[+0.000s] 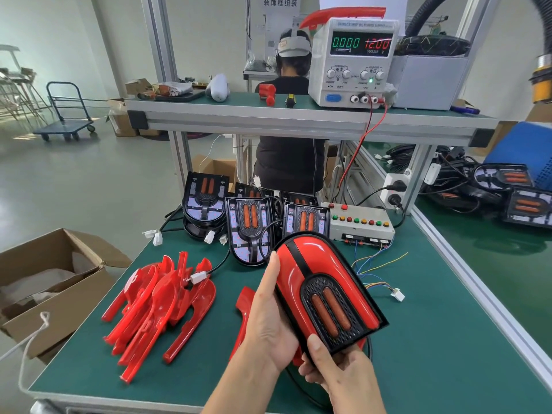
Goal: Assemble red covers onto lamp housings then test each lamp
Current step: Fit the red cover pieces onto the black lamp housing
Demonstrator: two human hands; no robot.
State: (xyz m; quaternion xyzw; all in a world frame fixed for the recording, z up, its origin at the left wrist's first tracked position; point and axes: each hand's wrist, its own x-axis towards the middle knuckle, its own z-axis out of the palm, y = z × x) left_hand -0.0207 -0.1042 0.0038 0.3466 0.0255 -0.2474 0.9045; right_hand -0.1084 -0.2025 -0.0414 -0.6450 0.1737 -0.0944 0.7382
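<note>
Head view: the left hand point(268, 321) and right hand point(337, 369) grip a lamp point(325, 294), red cover on, above the bench's point(433, 339) near edge. Fitting looks done; next probably comes plugging its connector into the test box point(360, 224).

Lamp point(325, 289) held above green bench, tilted, rounded end away; glossy red cover seated on black housing, two amber strips in black mesh insert. Loose red covers point(155, 306) heaped at bench left. Uncovered housings point(249, 231) standing in row behind, leads and white connectors trailing.
</note>
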